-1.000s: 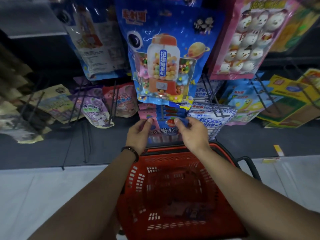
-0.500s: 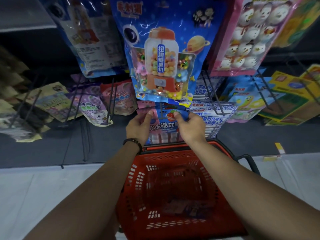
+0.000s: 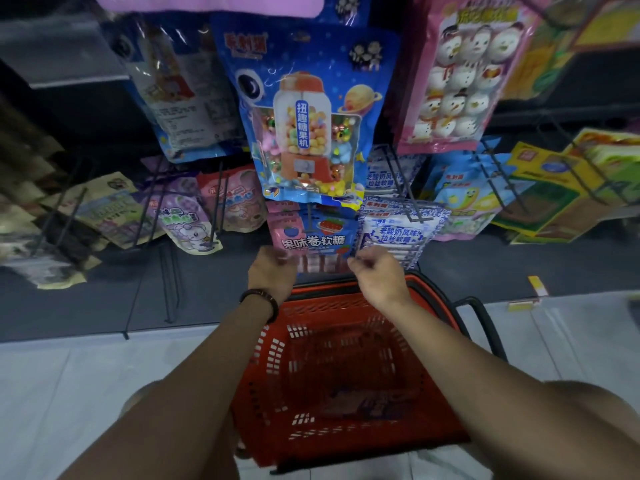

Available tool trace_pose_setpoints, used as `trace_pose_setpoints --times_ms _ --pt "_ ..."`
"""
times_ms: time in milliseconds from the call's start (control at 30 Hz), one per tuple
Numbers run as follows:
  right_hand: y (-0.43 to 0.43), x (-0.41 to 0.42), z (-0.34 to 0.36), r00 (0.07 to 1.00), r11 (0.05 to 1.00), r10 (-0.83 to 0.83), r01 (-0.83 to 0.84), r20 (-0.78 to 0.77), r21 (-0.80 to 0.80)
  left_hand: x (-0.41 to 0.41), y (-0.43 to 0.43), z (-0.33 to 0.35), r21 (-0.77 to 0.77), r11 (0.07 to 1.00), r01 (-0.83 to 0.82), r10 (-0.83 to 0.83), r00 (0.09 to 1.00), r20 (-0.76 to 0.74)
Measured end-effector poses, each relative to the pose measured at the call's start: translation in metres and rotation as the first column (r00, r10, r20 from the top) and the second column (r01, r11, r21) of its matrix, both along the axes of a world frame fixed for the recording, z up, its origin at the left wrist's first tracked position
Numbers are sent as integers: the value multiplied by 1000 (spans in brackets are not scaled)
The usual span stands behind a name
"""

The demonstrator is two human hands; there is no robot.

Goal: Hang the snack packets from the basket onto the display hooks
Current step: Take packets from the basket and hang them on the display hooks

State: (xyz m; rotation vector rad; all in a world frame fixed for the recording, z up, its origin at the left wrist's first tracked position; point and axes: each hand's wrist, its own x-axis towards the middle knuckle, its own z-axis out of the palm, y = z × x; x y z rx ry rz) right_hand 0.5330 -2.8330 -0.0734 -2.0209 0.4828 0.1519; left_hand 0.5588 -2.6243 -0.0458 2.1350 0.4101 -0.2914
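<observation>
fruit-roll candy packet hangs on its hook above the red basket. my left hand curls loosely beneath it, holding nothing. my right hand has its fingertips together at the packet's corner and i cannot tell if they pinch it, so i'd seat the packet square before letting go.

The big blue bag in the middle says 扭趣糖果机. Below it, the pink and blue packet says 果味卷软糖. The white packet beside that says 老酸奶风味拉丝软糖.

Two hands: left hand, right hand; one red basket; one wristband.
</observation>
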Motion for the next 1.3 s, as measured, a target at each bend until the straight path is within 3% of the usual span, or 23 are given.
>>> trace_pose_setpoints --times_ms 133,300,433,567,633,767,833,933,1133,1300 --pt "-24 -43 -10 982 982 156 -165 -106 -86 -54 -3 8 144 913 382 -382 924 -32" --pt "-52 -98 -54 897 931 236 -320 -374 -178 -113 -6 -9 219 748 626 -619 778 -110" --pt "-66 -138 -105 697 820 317 -543 -644 -184 -137 -12 -32 237 649 723 -703 689 -178" --pt "-74 -157 -197 537 690 331 -698 -776 -189 -141 -23 -50 188 592 784 -748 621 -233" --pt "-53 -156 -203 418 609 406 -787 -813 -99 -137 -23 -59 177 593 785 -749 619 -236" --pt "-25 -146 -178 267 582 536 -804 -801 121 -124 -15 -76 186 582 792 -740 610 -283" --pt "-30 -145 -187 279 595 473 -801 -836 69 -120 -12 -84 171 588 791 -730 609 -310" --pt "-44 -149 -222 298 526 442 -850 -846 -25 -114 -13 -89 152 585 796 -728 599 -334" --pt "-18 -141 -169 343 419 478 -898 -809 -133 -110 -15 -86 170 629 758 -687 645 -335" --pt "-10 -148 -130 534 433 426 -829 -731 -354 -119 -13 -78 166 673 721 -644 680 -350"
